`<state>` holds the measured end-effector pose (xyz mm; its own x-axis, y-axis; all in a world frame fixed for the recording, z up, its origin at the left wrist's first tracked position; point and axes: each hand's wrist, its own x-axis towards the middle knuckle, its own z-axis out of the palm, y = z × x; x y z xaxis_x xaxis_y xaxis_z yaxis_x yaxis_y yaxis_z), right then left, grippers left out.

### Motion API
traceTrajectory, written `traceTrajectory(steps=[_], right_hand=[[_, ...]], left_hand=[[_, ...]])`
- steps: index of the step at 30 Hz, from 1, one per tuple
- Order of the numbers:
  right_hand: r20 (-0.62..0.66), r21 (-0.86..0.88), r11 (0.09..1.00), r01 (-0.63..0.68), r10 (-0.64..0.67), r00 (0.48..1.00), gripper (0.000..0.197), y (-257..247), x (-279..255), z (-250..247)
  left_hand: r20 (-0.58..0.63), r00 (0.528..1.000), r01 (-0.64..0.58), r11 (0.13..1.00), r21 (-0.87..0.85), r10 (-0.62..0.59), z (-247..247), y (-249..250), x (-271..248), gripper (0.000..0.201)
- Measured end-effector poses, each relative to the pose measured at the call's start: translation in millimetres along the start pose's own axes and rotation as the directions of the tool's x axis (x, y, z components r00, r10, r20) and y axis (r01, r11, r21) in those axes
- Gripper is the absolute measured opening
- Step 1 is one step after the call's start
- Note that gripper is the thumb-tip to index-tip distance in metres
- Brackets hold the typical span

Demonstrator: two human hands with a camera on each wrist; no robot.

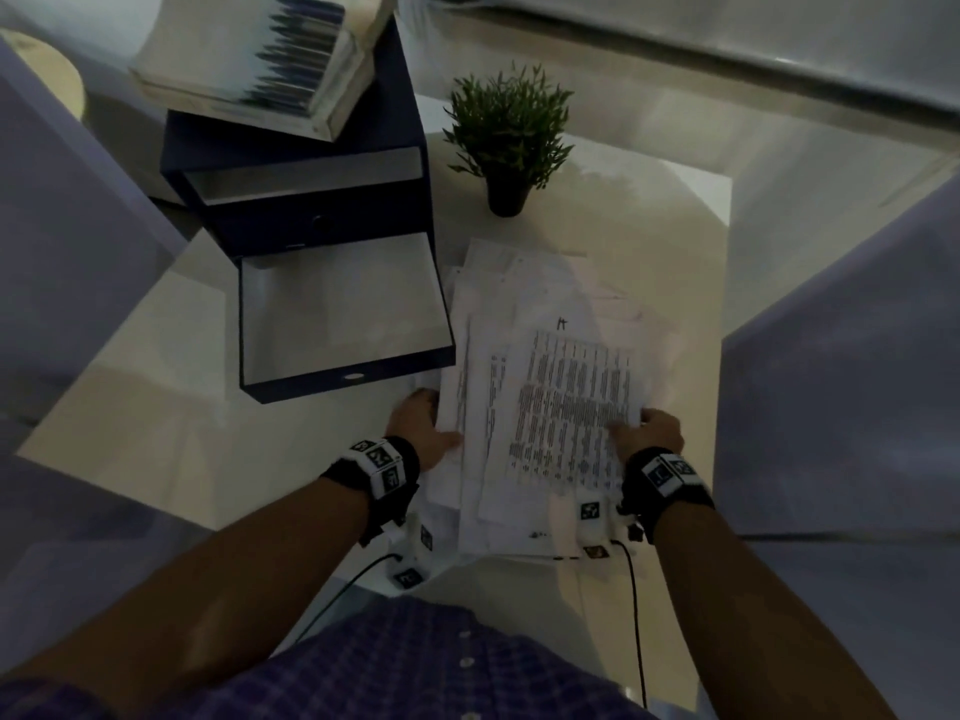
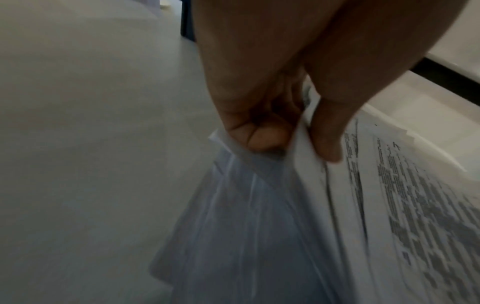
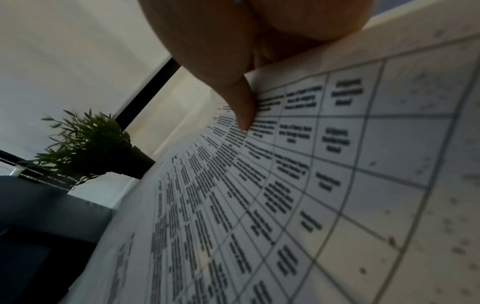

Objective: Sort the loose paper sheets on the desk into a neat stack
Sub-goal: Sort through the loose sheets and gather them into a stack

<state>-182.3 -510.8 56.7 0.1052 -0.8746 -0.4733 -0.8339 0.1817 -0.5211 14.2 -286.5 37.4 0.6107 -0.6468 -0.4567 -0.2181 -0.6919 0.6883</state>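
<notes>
A dark blue drawer box stands on the white worktop, its lower drawer pulled out and showing a pale inside, its upper drawer slightly open. On top of the box lies a white stack of books or packs, tilted and blurred. Just right of the box stands a small green plant in a black pot.

White glossy desk filling the middle of the frame. At upper left, dark blue drawer box, lower drawer pulled open. At upper centre, small potted plant in a black pot, just right of the box. Right of centre, loose paper sheets fanned unevenly, printed table on top.
</notes>
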Motion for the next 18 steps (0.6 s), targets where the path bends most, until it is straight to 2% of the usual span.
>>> traceTrajectory(steps=[1, 2, 3, 5, 6, 10, 14, 16, 18], right_hand=[[0.015, -0.004, 1.000, 0.002, -0.002, 1.000, 0.057, -1, 1, 0], [0.031, -0.019, 1.000, 0.019, -0.018, 0.999, 0.054, -2, 1, 1], [0.040, -0.031, 0.999, 0.044, -0.043, 0.998, 0.053, -4, 0, 2], [0.055, -0.035, 0.995, 0.091, -0.089, 0.994, 0.053, -7, -3, 3], [0.075, -0.028, 0.993, 0.113, -0.111, 0.991, 0.054, -9, -6, 4], [0.146, -0.001, 0.987, 0.158, -0.157, 0.977, 0.067, -10, -13, 11], [0.199, 0.110, 0.986, 0.122, -0.142, 0.970, 0.049, -1, -12, 3], [0.234, 0.150, 0.984, 0.095, -0.129, 0.964, 0.042, 8, -10, -3], [0.230, 0.216, 0.973, 0.077, -0.127, 0.965, 0.045, 14, -10, -9]], left_hand=[[0.113, 0.994, 0.006, 1.000, -0.001, -0.005, -2, 1, -2, 0.054], [0.174, 0.985, 0.000, 0.999, -0.040, 0.007, -5, 2, -4, 0.050], [0.166, 0.986, 0.004, 0.998, -0.066, 0.006, -7, 5, -3, 0.044], [0.031, 1.000, 0.006, 0.996, -0.092, -0.003, -11, 12, -1, 0.034], [-0.013, 1.000, 0.009, 0.995, -0.102, -0.011, -11, 14, 1, 0.035], [0.052, 0.994, 0.107, 0.980, -0.169, -0.100, 5, 24, -3, 0.050], [0.078, 0.989, 0.140, 0.964, -0.226, -0.125, 15, 31, -8, 0.061], [0.075, 0.992, 0.115, 0.954, -0.277, -0.098, 17, 35, -12, 0.055], [0.076, 0.993, 0.110, 0.930, -0.351, -0.088, 18, 46, -17, 0.052]])
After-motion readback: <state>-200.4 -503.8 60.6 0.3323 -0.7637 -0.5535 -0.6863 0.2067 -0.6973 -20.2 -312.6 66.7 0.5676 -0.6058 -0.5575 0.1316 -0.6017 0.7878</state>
